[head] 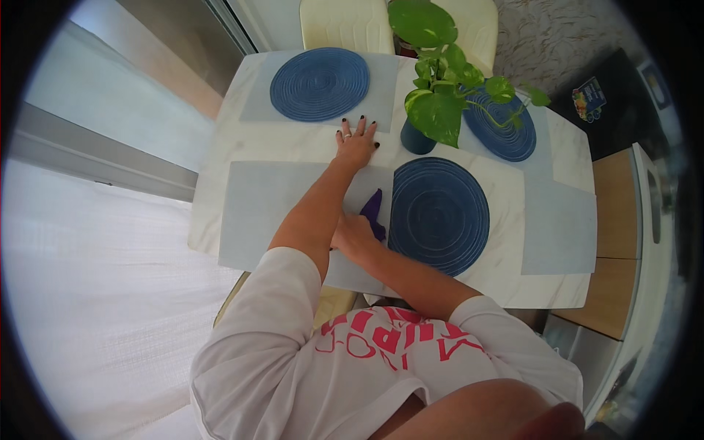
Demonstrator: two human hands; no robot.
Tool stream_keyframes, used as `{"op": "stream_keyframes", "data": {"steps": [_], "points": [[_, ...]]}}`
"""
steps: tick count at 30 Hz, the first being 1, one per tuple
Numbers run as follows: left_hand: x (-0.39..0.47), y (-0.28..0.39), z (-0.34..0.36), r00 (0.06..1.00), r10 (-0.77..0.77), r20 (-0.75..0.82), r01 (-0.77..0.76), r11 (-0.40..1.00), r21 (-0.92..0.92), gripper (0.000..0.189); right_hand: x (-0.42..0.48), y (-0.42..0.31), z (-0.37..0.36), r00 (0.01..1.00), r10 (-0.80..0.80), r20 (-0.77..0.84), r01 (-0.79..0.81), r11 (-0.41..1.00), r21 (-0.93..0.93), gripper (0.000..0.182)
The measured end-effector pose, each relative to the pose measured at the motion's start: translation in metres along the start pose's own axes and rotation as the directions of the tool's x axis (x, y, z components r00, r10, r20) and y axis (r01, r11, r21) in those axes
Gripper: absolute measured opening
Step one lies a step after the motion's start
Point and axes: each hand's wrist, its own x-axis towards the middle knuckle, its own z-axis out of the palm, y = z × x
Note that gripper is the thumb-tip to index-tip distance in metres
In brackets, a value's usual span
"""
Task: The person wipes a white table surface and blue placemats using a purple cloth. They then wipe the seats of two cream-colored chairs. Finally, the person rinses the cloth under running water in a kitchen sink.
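My left hand (356,147) lies flat with fingers spread on the marble-patterned table (308,144), just below a round blue woven placemat (322,84). Partly under my left forearm, my right hand (356,235) presses a purple cloth (372,212) onto a pale grey rectangular mat (264,212). Some of its fingers are hidden, and the cloth sticks out past its knuckles. Directly right of the cloth, another round blue placemat (440,217) overlaps the edge of that grey mat.
A potted plant with broad green leaves (437,113) stands in a dark blue pot (417,137) near the table's middle. Behind it lies a third blue placemat (514,137). Cream chairs (346,25) stand at the far side. Another grey mat (560,231) lies at the right end.
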Motion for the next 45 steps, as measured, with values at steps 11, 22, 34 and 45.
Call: {"op": "stream_keyframes", "data": {"steps": [11, 22, 34, 45], "points": [[0.002, 0.009, -0.004, 1.000, -0.023, -0.021, 0.023, 1.000, 0.011, 0.064, 0.026, 0.007, 0.014, 1.000, -0.013, -0.026, 0.014, 1.000, 0.019, 0.032], [-0.217, -0.115, -0.002, 0.669, -0.553, -0.496, 0.580, 0.806, -0.116, 0.054, 0.004, 0.000, -0.057, 0.953, 0.105, 0.285, -0.039, 0.973, -0.227, 0.033], [-0.250, -0.162, 0.021, 0.701, -0.572, -0.425, 0.590, 0.801, -0.104, 0.057, -0.084, -0.027, -0.071, 0.964, 0.162, 0.212, -0.176, 0.983, 0.053, 0.035], [-0.229, -0.124, 0.029, 0.735, -0.355, -0.578, 0.355, 0.927, -0.119, 0.055, -0.159, 0.105, -0.139, 0.658, 0.714, -0.239, -0.682, 0.700, 0.214, 0.043]]}}
